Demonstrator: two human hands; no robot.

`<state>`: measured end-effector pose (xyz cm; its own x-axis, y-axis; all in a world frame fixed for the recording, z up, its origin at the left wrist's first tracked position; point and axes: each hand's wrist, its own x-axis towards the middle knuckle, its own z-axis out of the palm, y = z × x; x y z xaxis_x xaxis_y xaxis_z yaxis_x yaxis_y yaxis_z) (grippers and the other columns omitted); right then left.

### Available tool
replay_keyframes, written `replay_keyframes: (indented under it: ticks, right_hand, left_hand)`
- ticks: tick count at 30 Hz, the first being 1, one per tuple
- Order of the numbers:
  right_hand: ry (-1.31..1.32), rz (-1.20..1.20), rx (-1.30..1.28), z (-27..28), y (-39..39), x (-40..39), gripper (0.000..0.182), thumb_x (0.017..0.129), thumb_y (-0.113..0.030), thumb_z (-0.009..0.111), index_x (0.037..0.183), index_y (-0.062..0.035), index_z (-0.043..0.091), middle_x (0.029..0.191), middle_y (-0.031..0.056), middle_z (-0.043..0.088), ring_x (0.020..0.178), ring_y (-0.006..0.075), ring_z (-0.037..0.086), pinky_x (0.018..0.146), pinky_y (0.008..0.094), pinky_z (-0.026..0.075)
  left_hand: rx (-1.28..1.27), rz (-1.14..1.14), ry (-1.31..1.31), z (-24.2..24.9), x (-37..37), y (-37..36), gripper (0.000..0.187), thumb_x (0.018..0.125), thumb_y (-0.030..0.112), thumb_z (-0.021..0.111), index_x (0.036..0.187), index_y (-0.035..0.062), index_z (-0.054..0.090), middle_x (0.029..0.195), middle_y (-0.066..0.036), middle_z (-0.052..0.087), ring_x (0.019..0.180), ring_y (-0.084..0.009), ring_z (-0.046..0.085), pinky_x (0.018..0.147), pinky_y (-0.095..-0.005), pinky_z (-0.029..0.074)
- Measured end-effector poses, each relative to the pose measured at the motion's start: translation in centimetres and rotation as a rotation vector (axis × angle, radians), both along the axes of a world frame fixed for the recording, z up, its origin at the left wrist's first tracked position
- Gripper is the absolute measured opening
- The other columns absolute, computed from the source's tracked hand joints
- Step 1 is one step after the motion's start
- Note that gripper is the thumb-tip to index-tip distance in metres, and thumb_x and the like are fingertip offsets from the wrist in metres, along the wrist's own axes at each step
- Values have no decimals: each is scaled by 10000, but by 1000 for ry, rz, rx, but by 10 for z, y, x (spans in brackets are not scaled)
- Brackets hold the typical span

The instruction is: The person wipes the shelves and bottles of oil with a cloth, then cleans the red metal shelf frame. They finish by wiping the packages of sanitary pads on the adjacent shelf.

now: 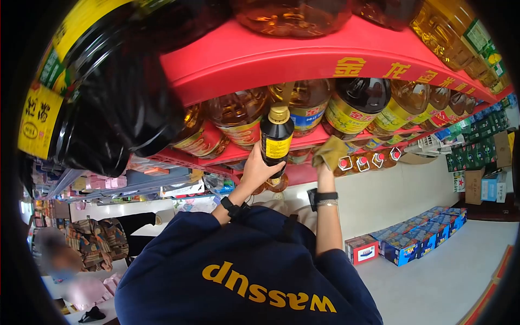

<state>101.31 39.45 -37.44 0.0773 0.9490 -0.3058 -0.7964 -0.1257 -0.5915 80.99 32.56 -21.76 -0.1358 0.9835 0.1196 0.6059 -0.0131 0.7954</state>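
Note:
A dark bottle with a yellow cap and yellow label stands upright in front of the red shelf. My left hand is wrapped round its lower part. To its right, my right hand is mostly covered by a crumpled olive-brown cloth that it holds. Behind the two hands, large oil bottles line the shelf, among them one with a blue label and a dark one with a yellow label.
Large black bottles hang close at the upper left. A red shelf edge runs overhead. Blue boxes and a red box sit on the floor at right. Another person is at the lower left.

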Motion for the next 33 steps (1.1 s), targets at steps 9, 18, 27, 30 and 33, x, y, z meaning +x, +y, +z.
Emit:
replay_keyframes:
  ticks: [9, 18, 27, 30, 33]
  right_hand:
    - [584, -403, -157, -36, 33, -71, 272, 852, -326, 526, 1034, -127, 496, 1019, 10, 539, 910, 178, 551, 732, 277, 470]
    - [52, -149, -445, 11, 55, -42, 217, 820, -159, 553, 1012, -79, 493, 953, 43, 567, 856, 187, 576, 726, 308, 486]
    - [-44, -25, -358, 1, 45, -48, 244, 790, -79, 566, 1020, -62, 488, 913, 58, 581, 809, 190, 590, 714, 324, 494]
    - [-30, 4, -258, -33, 46, -34, 255, 780, -57, 569, 1021, -57, 486, 901, 61, 585, 795, 190, 593, 709, 327, 497]
    - [-34, 15, -268, -40, 39, -33, 95, 799, -76, 510, 883, -65, 553, 813, 46, 587, 733, 180, 591, 642, 299, 495]
  left_hand:
    - [-55, 65, 15, -26, 23, 14, 763, 619, 283, 764, 1180, -9, 337, 1100, -213, 528, 1023, -332, 534, 856, -381, 431]
    - [33, 177, -104, -30, 50, 13, 624, 663, 186, 741, 1146, -17, 401, 1055, -152, 573, 992, -240, 562, 861, -340, 430]
    - [44, 355, -43, -50, 72, -7, 685, 736, 141, 684, 1258, -27, 273, 1179, -171, 454, 1084, -232, 470, 916, -330, 375]
    - [60, 581, 72, -65, 101, -28, 642, 776, 102, 629, 1279, -26, 251, 1133, -160, 426, 1064, -244, 445, 893, -316, 380]
    - [-199, 596, -408, -113, 113, -59, 546, 798, 116, 580, 1255, 17, 298, 1101, -122, 462, 976, -182, 497, 812, -280, 430]
